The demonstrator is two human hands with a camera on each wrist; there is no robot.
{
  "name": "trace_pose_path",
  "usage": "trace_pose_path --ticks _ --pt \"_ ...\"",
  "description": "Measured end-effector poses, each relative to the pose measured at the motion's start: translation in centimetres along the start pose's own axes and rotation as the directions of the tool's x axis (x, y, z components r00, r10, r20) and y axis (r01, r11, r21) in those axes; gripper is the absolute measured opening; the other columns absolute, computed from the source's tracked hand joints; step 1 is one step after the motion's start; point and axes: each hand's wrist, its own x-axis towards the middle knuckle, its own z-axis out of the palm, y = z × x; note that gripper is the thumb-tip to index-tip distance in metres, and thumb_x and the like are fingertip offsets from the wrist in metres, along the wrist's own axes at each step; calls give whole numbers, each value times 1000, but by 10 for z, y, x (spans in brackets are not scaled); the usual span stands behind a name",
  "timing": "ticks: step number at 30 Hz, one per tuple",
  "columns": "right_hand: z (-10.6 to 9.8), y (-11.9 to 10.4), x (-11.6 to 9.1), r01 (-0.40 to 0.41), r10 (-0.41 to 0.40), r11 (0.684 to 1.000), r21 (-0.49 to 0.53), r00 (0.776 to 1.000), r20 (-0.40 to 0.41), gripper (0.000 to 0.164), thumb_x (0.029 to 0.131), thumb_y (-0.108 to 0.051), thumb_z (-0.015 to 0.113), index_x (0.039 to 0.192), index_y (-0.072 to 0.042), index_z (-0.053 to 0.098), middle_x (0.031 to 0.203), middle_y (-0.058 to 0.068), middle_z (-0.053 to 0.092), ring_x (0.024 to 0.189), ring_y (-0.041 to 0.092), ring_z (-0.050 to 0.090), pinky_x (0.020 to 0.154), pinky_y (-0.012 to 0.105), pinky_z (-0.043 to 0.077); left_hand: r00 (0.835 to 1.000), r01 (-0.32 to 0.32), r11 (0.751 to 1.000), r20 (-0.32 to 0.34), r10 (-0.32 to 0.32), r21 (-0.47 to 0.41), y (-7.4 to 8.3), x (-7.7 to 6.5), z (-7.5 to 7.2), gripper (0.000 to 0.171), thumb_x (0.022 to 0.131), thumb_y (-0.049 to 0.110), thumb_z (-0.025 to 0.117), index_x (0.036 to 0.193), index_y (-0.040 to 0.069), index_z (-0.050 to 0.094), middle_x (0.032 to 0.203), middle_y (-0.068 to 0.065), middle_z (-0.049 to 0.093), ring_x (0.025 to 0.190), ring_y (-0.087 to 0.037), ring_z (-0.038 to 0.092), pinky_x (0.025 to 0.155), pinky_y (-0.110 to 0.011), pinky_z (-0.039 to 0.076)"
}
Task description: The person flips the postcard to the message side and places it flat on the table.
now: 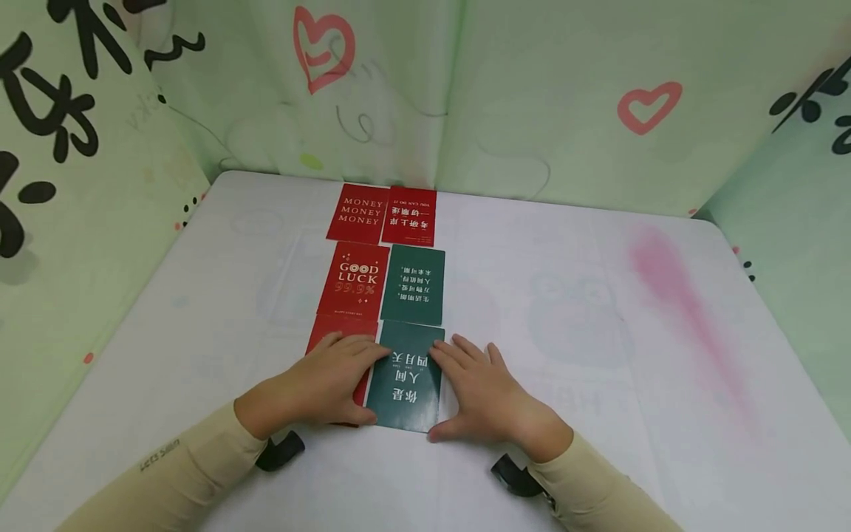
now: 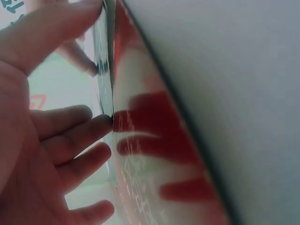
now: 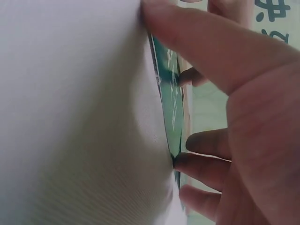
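On the white table, a green card with white characters (image 1: 407,380) lies flat between both hands. My left hand (image 1: 335,373) spreads over the red card (image 1: 326,329) beside it, covering most of that card; its fingertips and thumb reach the green card's left edge. My right hand (image 1: 482,391) touches the green card's right edge with its fingertips, thumb near the lower right corner. In the right wrist view the green card (image 3: 173,108) shows edge-on beside the right fingers. The red card (image 2: 154,154) in the left wrist view reflects the left fingers.
Beyond the hands, a red GOOD LUCK card (image 1: 352,281) and another green card (image 1: 414,284) lie side by side. Farther back are a red MONEY card (image 1: 359,214) and a red card with white characters (image 1: 409,216). A printed curtain (image 1: 532,96) hangs behind the table (image 1: 565,318).
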Motion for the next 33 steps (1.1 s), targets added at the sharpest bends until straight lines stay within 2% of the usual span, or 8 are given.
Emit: trace_pose_path --ticks 5,12,18,21,25,28,31,33 --pt "-1 1 -1 12 -13 999 32 1000 17 97 76 -53 80 149 -2 43 156 12 38 147 34 26 109 72 18 1000 11 1000 29 -10 -26 -1 1 -3 89 68 43 89 142 8 53 137 -8 57 131 -28 46 108 -58 31" --pt "-4 3 -4 56 -56 996 68 998 -3 90 79 -49 76 147 -1 44 153 13 42 145 34 29 108 72 18 999 -3 1000 42 4 -23 -1 -2 -4 97 65 47 90 144 8 50 139 -8 55 134 -28 44 109 -59 28" --pt "-4 5 -5 63 -63 994 85 998 -2 92 78 -50 78 149 -3 43 152 12 43 144 33 32 108 72 18 998 1 995 58 5 -100 -4 -4 -5 84 73 41 84 144 7 51 140 -10 55 133 -29 45 110 -63 24" --pt "-4 6 -4 59 -56 994 94 998 -29 82 82 -40 78 147 -3 45 146 13 51 137 32 43 110 68 21 999 -18 989 41 24 -147 -8 -5 -5 78 76 42 81 140 8 54 136 -7 58 129 -26 50 110 -61 26" --pt "-6 8 -1 71 -62 996 62 989 -131 58 89 -19 72 140 1 52 133 15 62 121 30 60 108 61 32 999 -43 985 25 48 -168 -9 -7 -6 83 72 52 82 139 12 55 133 -1 59 123 -21 52 109 -60 28" --pt "-6 8 1 80 -74 997 23 980 -187 49 91 -13 69 135 3 55 129 15 65 113 28 65 105 59 37 999 -52 986 -7 51 -159 -9 -7 -7 87 71 49 86 142 12 53 132 -1 60 123 -22 53 109 -61 28" --pt "-7 8 1 85 -81 996 7 972 -222 45 91 -9 67 133 2 57 126 13 67 108 27 68 103 58 41 995 -43 991 -96 31 -128 -9 -5 -8 83 75 34 88 145 9 49 126 1 67 118 -22 59 108 -60 32" --pt "-7 7 1 94 -90 996 2 965 -247 44 90 -7 67 132 0 59 123 12 69 105 27 69 101 56 43 986 -36 994 -166 19 -99 -9 -4 -8 77 80 25 85 146 8 49 117 3 72 112 -19 65 107 -58 36"
